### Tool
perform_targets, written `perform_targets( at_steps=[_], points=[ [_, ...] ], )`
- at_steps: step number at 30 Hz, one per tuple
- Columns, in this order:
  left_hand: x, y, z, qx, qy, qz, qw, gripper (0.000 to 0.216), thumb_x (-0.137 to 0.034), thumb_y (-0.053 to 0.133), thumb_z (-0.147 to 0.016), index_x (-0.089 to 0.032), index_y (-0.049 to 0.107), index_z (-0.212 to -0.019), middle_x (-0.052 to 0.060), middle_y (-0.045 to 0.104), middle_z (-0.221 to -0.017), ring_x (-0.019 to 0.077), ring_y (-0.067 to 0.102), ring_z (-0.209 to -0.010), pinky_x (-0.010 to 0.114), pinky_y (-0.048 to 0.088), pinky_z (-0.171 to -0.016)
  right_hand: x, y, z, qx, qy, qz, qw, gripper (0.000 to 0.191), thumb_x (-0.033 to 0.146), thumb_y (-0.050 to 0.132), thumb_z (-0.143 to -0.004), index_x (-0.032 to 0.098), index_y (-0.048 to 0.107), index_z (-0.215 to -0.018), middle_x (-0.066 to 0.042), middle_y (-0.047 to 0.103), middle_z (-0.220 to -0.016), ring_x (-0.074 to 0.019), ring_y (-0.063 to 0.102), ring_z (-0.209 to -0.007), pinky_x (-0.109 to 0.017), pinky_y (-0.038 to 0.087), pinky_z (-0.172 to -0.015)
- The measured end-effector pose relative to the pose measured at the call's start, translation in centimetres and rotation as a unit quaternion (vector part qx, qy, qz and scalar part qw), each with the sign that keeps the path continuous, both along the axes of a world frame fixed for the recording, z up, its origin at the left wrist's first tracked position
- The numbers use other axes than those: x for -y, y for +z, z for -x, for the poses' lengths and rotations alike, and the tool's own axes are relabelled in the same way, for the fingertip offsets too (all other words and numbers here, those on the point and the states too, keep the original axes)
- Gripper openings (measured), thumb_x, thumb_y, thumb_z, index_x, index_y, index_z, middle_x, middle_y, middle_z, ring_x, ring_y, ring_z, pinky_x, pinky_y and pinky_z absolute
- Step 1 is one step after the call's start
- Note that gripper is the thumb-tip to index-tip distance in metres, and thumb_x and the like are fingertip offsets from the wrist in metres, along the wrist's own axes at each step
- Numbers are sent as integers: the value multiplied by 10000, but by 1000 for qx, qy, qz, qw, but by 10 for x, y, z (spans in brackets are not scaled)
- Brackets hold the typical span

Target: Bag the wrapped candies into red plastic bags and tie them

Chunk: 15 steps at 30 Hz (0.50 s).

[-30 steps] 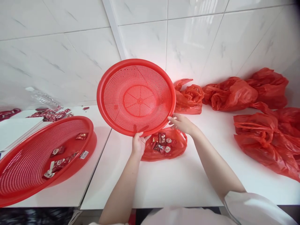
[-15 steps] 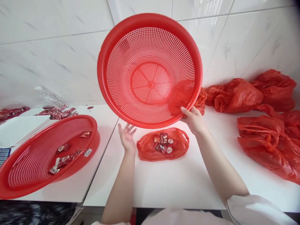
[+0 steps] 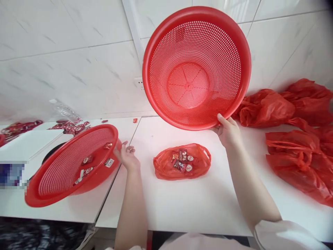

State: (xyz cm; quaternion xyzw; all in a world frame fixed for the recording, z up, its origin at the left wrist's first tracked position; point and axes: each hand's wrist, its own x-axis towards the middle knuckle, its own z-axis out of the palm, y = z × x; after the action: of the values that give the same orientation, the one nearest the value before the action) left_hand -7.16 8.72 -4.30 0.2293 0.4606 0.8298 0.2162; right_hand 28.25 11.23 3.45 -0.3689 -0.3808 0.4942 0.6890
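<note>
Empty basket held aloft at right, left hand at the other basket

Empty basket is held in the air above the counter, tipped on edge so that its open mouth faces the camera and its base faces the tiled wall. It is gripped at one place only: the right hand is clasped on the lowest part of the rim, thumb inside and fingers behind, so the whole basket stands up and to the left of that hand.

The left hand is well apart from it, low and to the left, its fingers loosely spread just at the near rim of the left basket. Nothing is seen grasped there; whether the rim is actually touched cannot be told. That basket rests tilted on the counter, its right side higher, with a few wrapped sweets inside.

Between the two hands, an open red bag of sweets lies flat on the counter, below the held basket. More red bags are heaped at the right.
</note>
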Motion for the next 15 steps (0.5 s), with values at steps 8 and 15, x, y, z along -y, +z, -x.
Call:
perform_targets(
  at_steps=[8, 15],
  points=[
    [20, 19, -47, -81, -129, -95, 984, 380, -322, 589, -751, -283, 448, -1102, 65, 679, -1088, 110, 503, -587, 256, 355, -606, 2, 4, -2, -7, -1, 18, 1000, 279, 371, 673, -726, 234, 550, -936, -24, 695, -959, -206, 673, -942, -369, 592, -767],
    [13, 6, -55, -20, -215, -62, 975, 290, -360, 620, -731, -253, 484, -964, 52, 720, -971, 118, 512, -583, 256, 359, -590, 8, 8, 1, -1, 41, 49, 998, 277, 351, 673, -737, 228, 580, -967, -27, 709, -949, -206, 690, -880, -364, 608, -732]
  ],
)
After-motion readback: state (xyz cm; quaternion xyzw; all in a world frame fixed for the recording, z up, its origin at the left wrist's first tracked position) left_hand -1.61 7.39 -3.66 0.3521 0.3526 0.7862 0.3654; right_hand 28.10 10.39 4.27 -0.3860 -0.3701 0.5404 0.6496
